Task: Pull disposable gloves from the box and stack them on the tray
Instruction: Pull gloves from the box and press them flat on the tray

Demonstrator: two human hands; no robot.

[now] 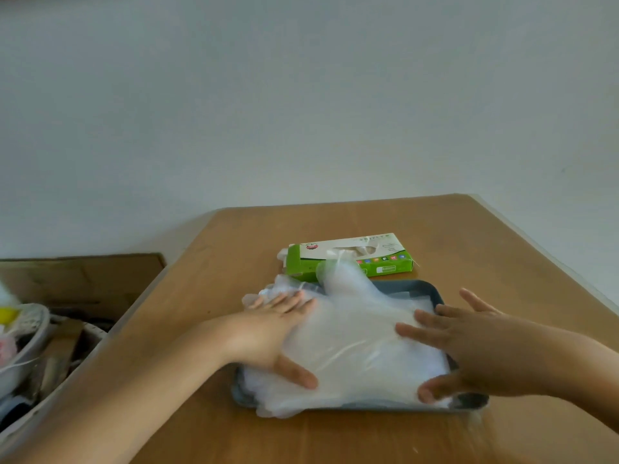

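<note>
Two hands lay flat on the pile of clear disposable gloves (351,343), which filled the grey tray (422,287) mid-counter (335,222). Left hand (268,333): grip released, fingers straight, pressing the pile's left side, thumb near the front edge. Right hand (469,349): grip also released, fingers spread on the pile's right side, thumb by the tray's front-right corner. Some gloves spilled over the tray's left & front rims. The green-white glove box (385,259) lay flat just behind the tray. One trailing glove (338,274) ran from the box's top opening down to the pile, hiding pt of the box front. Off the counter's left edge sat a brown cardboard carton (83,279) & blurred clutter, incl. a pale bowl (28,333).
</note>
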